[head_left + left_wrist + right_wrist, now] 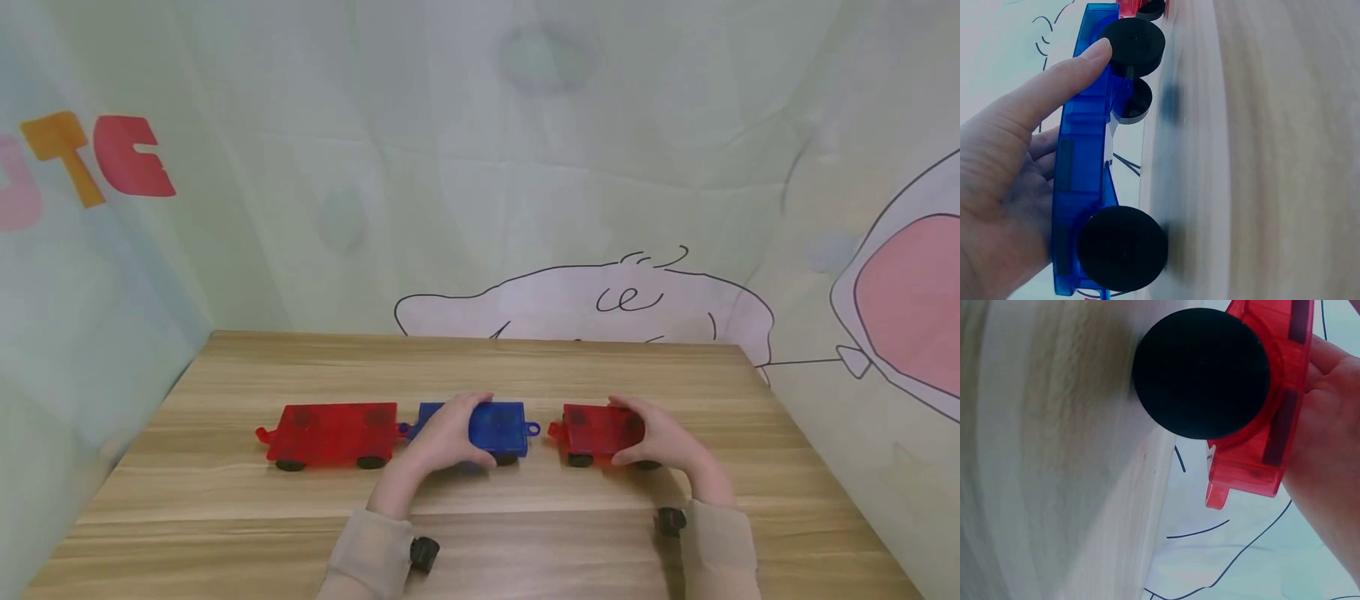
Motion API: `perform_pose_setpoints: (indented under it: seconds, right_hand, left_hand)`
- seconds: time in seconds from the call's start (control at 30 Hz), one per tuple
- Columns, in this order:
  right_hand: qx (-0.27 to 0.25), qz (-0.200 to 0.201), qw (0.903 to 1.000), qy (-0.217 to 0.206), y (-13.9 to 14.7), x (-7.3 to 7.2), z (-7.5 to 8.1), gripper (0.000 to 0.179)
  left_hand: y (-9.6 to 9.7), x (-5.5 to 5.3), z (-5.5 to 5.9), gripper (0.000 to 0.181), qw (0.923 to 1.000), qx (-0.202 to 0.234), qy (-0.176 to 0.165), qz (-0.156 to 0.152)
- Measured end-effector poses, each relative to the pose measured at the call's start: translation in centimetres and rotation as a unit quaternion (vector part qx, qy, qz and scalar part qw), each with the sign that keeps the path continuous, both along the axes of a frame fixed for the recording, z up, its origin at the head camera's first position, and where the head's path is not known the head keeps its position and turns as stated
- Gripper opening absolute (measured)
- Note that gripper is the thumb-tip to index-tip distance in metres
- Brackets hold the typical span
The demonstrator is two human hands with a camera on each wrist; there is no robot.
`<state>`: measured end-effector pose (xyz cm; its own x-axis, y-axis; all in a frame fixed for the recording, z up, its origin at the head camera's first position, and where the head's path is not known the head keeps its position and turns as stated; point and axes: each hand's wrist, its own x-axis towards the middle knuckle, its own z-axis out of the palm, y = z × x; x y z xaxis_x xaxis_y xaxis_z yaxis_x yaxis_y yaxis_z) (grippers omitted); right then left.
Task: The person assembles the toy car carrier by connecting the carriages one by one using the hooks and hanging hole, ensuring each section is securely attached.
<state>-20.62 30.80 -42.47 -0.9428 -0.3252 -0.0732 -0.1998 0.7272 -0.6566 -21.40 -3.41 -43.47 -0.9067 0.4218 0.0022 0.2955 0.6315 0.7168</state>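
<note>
My left hand [444,435] grips a translucent blue toy train car [501,427] with black wheels, thumb on the near side and fingers over the far edge. In the left wrist view, the thumb [1066,78] presses beside a front wheel [1138,47]. Behind the blue car, a longer red toy car [337,432] meets it at the coupling. To the right, my right hand [666,435] holds a shorter red toy car [588,427] by its right part. Its hook [553,429] faces the blue car's ring [533,429] across a small gap.
All the cars line up left to right across a wood-grain table [525,533]. A printed cloth backdrop [300,208] rises behind and at both sides. Small black cameras [424,553] are strapped at both wrists, by the sleeve cuffs.
</note>
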Motion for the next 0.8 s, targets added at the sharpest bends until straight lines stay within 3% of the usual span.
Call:
perform_pose_setpoints:
  seconds: [0.8]
  right_hand:
    - [0.015, 0.014, 0.9994, 0.029, -0.64, -0.20, -0.18, 0.090]
  left_hand:
    - [0.01, 0.15, 0.35, 0.088, 0.9998, 0.018, 0.002, -0.003]
